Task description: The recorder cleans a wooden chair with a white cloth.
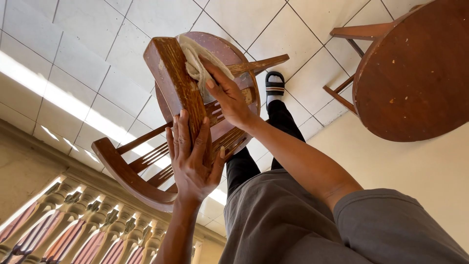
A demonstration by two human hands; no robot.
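Wooden chair (195, 122) gripped and wiped with a cloth.
Left hand (193, 156) clasped the chair's leg (178, 83); right hand (227, 95) pressed a pale cloth (198, 61) against the chair's seat, above the tiled floor (73, 63).

A reddish-brown wooden chair (171, 88) is showing pale scuffs, and a cream cloth (198, 63) is lying against it. White floor tiles (73, 63) are running in dark-lined squares beside a speckled brown round table (415, 73).

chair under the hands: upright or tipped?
Tipped. The wooden chair lies over, its curved back low by the balustrade. The left hand grips a leg; the right hand presses a cloth against it.
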